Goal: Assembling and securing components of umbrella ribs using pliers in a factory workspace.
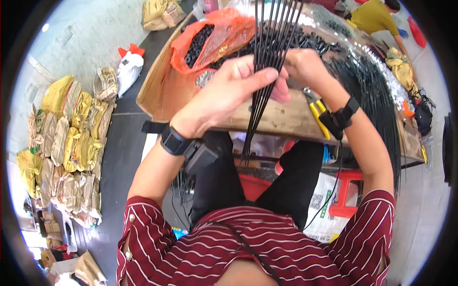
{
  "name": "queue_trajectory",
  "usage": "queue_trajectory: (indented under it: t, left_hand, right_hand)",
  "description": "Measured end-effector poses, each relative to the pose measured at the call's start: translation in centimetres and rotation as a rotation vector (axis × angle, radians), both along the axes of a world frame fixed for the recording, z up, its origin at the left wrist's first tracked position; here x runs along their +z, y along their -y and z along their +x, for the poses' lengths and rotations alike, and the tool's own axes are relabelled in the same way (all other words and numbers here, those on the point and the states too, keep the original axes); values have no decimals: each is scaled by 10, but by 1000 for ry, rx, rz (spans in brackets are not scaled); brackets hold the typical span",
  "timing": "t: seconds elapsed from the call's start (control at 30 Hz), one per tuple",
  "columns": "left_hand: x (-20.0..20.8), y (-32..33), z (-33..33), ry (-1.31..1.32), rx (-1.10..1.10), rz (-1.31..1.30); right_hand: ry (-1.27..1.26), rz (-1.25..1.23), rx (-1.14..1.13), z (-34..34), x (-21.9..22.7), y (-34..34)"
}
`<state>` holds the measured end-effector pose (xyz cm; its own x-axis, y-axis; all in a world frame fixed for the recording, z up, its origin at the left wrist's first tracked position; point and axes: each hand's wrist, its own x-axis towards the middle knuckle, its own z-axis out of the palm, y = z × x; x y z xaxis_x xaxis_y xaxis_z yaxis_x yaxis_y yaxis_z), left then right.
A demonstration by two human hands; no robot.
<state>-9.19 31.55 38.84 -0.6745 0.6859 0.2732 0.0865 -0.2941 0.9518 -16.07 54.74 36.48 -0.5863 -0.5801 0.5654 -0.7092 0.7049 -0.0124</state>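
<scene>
A fanned bundle of thin black rods [257, 112] stands tilted in front of me, its upper ends spread apart and its lower ends drawn together. My left hand [234, 85] is closed around the middle, the thumb lying across the front. Just right of the bundle, my right hand [309, 66] has its fingers curled in close to the rods; what its fingertips pinch, if anything, is hidden. Pliers with yellow handles [318, 116] lie on the wooden workbench [290, 118], below my right wrist.
An orange-red plastic bag [229, 39] of small black parts lies at the bench's far left, near a small bowl of metal bits [204, 79]. Loose black rods [369, 88] cover the right side. Wrapped packages [71, 138] sit on the left. Another person [379, 19] is at far right.
</scene>
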Motion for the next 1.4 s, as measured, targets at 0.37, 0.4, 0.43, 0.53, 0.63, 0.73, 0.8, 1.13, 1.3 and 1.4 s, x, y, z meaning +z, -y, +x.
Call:
queue_trajectory:
  t: [0.37, 0.4, 0.43, 0.53, 0.63, 0.73, 0.8, 1.13, 1.3, 1.4]
  left_hand:
    - [5, 7, -9, -41, -44, 10]
    - [6, 8, -11, -131, -92, 55]
    - [6, 9, -8, -145, -122, 96]
    - [9, 1, 1, -39, -125, 95]
    - [-25, 9, 0, -203, -78, 20]
    - [-46, -7, 19, -176, 66, 0]
    - [-64, -5, 29, -112, 93, -130]
    - [-120, -21, 55, 152, 211, -287]
    - [-179, -41, 62, 119, 227, -216]
    - [-196, -37, 64, 129, 221, -222]
  right_hand:
    - [11, 25, -3, 4, 2, 6]
    - [-51, -43, -12, -2, 4, 5]
    - [-16, -105, -63, -5, 5, 6]
    - [62, -131, -117, 20, 16, 12]
    - [-97, -67, 141, -16, -11, 7]
    - [-94, -3, 26, -25, -24, -11]
    - [456, -592, 188, -28, -41, -7]
    - [-317, 281, 145, -67, -77, -24]
    - [-674, 539, -114, -85, -99, -41]
    - [-279, 451, -184, -60, -71, -27]
